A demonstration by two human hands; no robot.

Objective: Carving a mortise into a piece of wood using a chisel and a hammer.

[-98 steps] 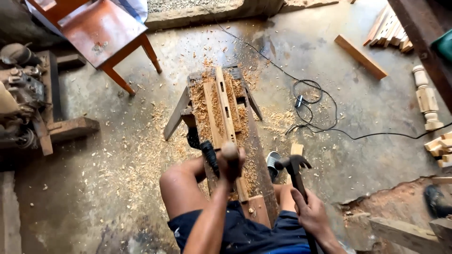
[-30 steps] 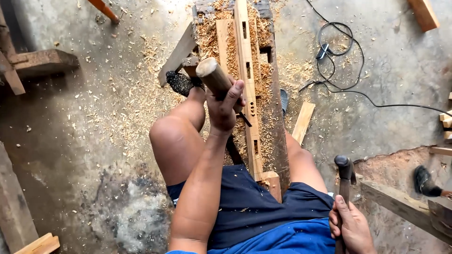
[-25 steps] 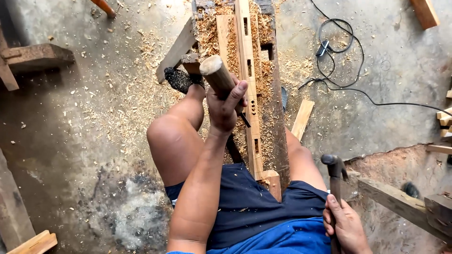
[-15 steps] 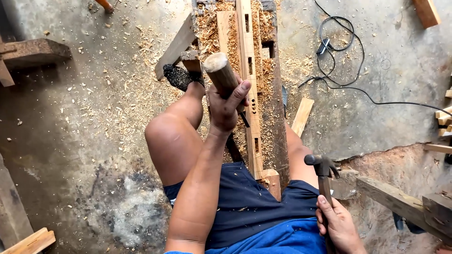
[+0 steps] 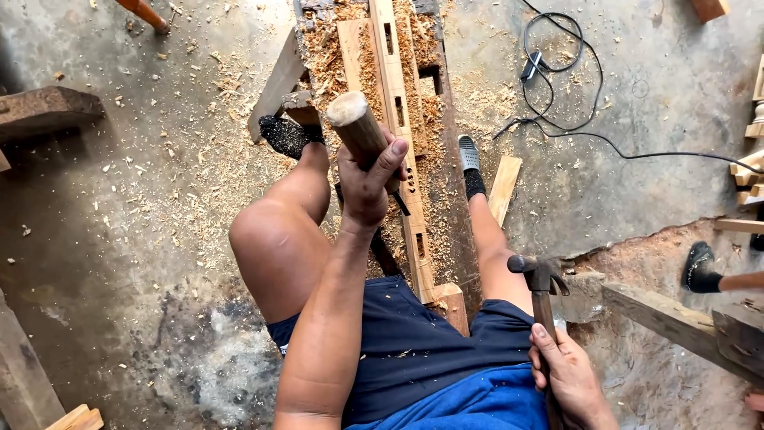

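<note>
Left hand (image 5: 368,185) clenched round wooden-handled chisel (image 5: 362,131), handle tipped up and away, above long slotted wood strip (image 5: 395,119) on counter (image 5: 434,159). Right hand (image 5: 567,381) gripping hammer (image 5: 543,291) upright beside right edge. Open floor left.

The left hand (image 5: 368,185) is stretched forward on a straight arm, fingers wrapped in a tight grip, while the right hand (image 5: 571,382) stays low by the hip, fist closed.

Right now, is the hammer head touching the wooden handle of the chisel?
Apart. The head view shows the hammer head low beside the right thigh, far from the chisel handle gripped by the left hand.
</note>
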